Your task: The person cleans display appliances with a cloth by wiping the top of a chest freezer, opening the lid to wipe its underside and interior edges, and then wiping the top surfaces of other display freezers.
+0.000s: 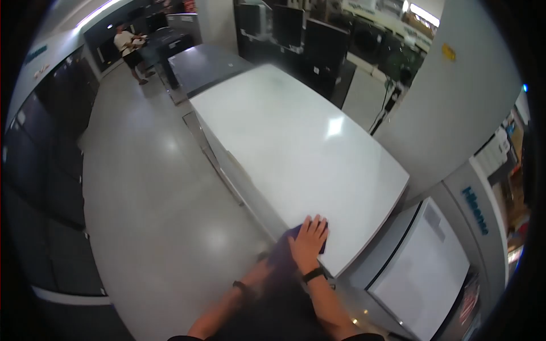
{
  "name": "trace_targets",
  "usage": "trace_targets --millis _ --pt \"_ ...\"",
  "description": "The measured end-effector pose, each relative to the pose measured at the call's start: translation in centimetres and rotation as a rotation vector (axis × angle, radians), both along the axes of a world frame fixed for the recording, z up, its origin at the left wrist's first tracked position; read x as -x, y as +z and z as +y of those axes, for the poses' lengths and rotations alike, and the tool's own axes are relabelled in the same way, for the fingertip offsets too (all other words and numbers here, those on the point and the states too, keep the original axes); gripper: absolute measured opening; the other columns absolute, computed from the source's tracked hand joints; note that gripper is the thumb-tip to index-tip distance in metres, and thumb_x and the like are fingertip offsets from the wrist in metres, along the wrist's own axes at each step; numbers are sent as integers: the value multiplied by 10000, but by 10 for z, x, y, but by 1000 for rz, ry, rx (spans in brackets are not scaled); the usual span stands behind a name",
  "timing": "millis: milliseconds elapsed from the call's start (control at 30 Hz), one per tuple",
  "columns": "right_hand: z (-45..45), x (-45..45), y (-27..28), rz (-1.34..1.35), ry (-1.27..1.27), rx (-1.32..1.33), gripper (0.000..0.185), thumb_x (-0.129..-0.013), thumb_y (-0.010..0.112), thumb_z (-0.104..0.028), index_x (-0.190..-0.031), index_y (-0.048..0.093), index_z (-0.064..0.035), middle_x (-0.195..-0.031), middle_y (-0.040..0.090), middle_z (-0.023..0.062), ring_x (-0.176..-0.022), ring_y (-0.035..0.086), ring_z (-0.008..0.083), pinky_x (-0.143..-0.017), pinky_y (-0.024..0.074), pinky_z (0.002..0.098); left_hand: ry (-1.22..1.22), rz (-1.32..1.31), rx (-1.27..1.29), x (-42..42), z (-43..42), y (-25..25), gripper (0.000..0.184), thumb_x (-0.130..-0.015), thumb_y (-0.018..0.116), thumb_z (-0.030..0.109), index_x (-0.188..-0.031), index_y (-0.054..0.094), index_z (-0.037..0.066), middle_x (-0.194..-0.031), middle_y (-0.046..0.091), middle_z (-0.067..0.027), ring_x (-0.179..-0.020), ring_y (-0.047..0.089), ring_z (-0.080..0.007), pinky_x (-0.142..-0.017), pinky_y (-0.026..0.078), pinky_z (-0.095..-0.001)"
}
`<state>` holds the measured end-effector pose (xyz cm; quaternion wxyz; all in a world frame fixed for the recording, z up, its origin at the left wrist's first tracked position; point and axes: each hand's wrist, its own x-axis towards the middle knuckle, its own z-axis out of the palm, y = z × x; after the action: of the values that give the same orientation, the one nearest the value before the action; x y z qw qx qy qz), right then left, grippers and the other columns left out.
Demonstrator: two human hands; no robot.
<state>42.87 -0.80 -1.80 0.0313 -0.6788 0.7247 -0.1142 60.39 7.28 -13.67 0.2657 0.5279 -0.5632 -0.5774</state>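
My right hand [310, 241] lies flat at the near end of a glossy white top [296, 136], fingers stretched out over a dark purple cloth [283, 250]. Part of the cloth is under the palm and part hangs over the near left edge. A black band circles the right wrist. Lower and to the left, my left hand [257, 275] is beside the hanging cloth, smeared by motion. Its fingers cannot be made out, nor whether they grip the cloth. A dark band is on that wrist too.
A white chest-like appliance [424, 264] stands at the right, below a grey pillar [455, 96]. Dark refrigerators [45, 165] line the left wall along the grey floor [153, 187]. Beyond the white top is a grey top [207, 62]. A person [129, 48] stands far back left.
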Motion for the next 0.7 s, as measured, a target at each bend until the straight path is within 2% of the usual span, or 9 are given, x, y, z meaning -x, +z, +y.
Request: trace_targets --millis 33,100,167,267,367,467,500,600,700 --pt "-15 -11 1 -33 20 9 894 -784 751 -395 -1463 343 20 -1534 268 279 -1451 160 474 -1152 152 614 -20 -47 68 -18 -8 -39 402 -922 518 155 -1287 549 -11 -1065 665 -85 -964 608 -163 -861 489 -328" --pt "-41 -36 -1 -69 49 1 889 -777 750 -402 -1456 357 17 -1534 273 273 -1450 161 475 -1149 157 622 -143 -332 -158 -50 -44 -53 401 -916 512 151 -1281 540 -11 -1059 674 -118 -959 623 -195 -854 499 -358" --pt "-70 -58 -1 -71 67 -24 882 -778 731 -428 -1452 371 12 -1531 277 274 -1447 159 483 -1142 163 635 -162 -329 -336 -57 -97 26 373 -909 520 147 -1246 542 -12 -1003 677 -129 -904 627 -209 -820 510 -360" --pt "-135 -94 5 -107 96 -18 859 -795 693 -446 -1453 379 7 -1528 275 279 -1443 152 498 -1129 169 652 -10 -407 -10 -98 -141 -10 351 -904 527 142 -1218 548 -15 -955 672 -113 -848 618 -187 -777 514 -349" --pt "-178 -137 1 -162 137 15 831 -812 663 -439 -1455 380 5 -1531 259 281 -1440 144 509 -1121 173 660 92 -363 -237 -136 -182 23 358 -905 522 130 -1236 550 -7 -1005 660 -96 -899 605 -167 -810 503 -335" --pt "-221 -167 5 -147 198 -7 809 -818 654 -417 -1451 381 6 -1534 243 279 -1439 143 509 -1118 176 661 270 -213 -277 -158 -198 39 408 -921 515 261 -1161 569 -64 -1065 671 -274 -1004 655 -408 -859 505 -466" --pt "-235 -178 8 -129 213 -19 805 -818 653 -415 -1449 383 6 -1535 240 278 -1438 143 509 -1116 178 662 317 -126 -137 -176 -192 -7 395 -920 520 231 -1180 560 -65 -1081 655 -280 -1030 645 -361 -885 499 -439" --pt "-272 -207 15 -66 240 -93 834 -846 641 -476 -1485 340 -34 -1549 259 245 -1449 152 483 -1140 153 637 431 -38 -143 -183 -200 -25 336 -924 488 104 -1233 544 -17 -1018 634 -42 -866 580 -140 -812 487 -299" --pt "-309 -239 16 59 237 -123 840 -864 631 -504 -1504 320 -58 -1561 266 226 -1456 149 475 -1150 140 632 414 -3 -267 -183 -241 -5 366 -928 485 107 -1267 519 -24 -1038 633 -56 -887 580 -144 -832 487 -300"
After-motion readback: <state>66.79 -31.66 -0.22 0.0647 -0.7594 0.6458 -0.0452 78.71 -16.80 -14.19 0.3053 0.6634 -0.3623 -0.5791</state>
